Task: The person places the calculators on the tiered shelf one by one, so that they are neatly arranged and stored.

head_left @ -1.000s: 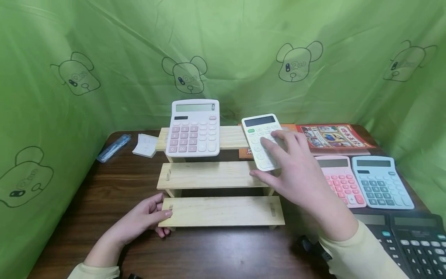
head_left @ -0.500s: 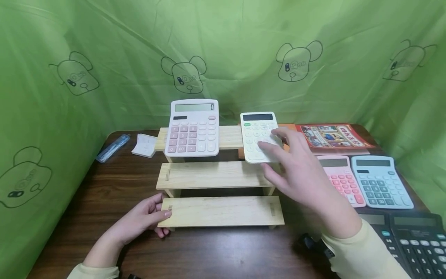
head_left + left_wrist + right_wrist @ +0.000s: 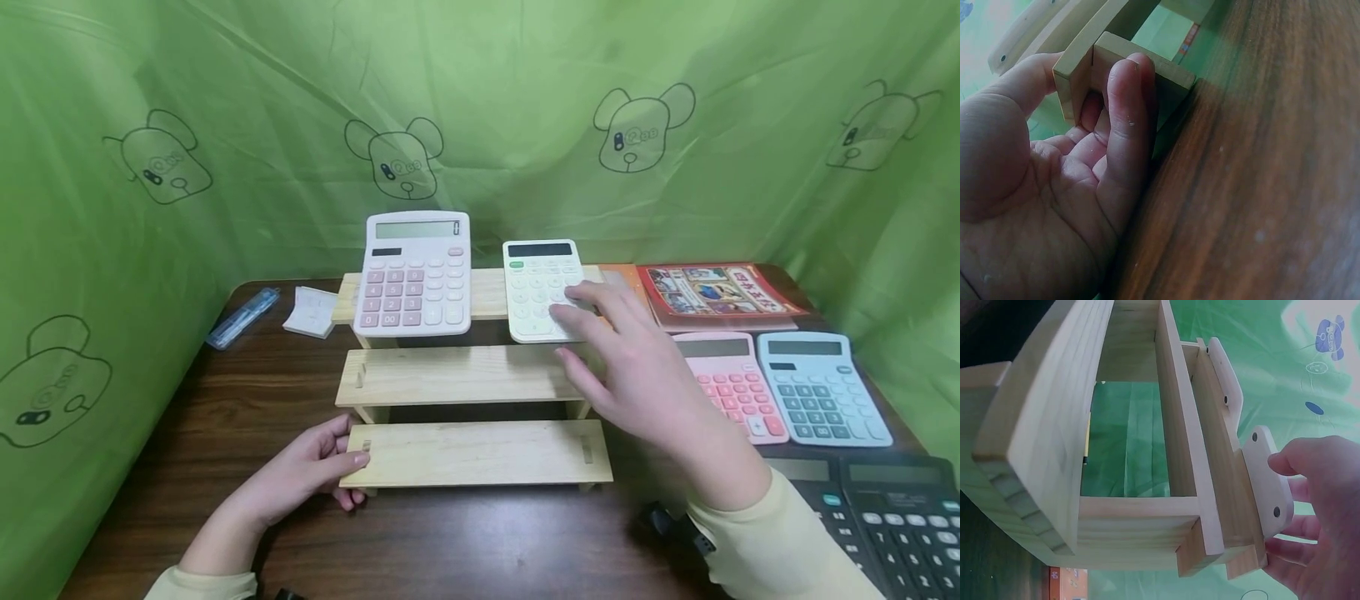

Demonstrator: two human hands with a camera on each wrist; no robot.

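Gripping wooden rack [image 3: 480, 454]: left hand [image 3: 318, 458] | right hand [image 3: 641, 367] relaxed, touching cream calculator [image 3: 534, 292] | woodgrain table [image 3: 450, 550], green curtain [image 3: 510, 58] behind

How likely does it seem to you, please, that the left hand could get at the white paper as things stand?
Probably yes: only bare tabletop shows between the left hand and the white paper, though the hand would first have to release the bottom step.

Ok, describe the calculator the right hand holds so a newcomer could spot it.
Find the three-step wooden rack on the table and go to its top step. There, held by the right hand, is the pale calculator, to the right of a larger calculator. Its green key just below a dark display sets it apart from that neighbour.
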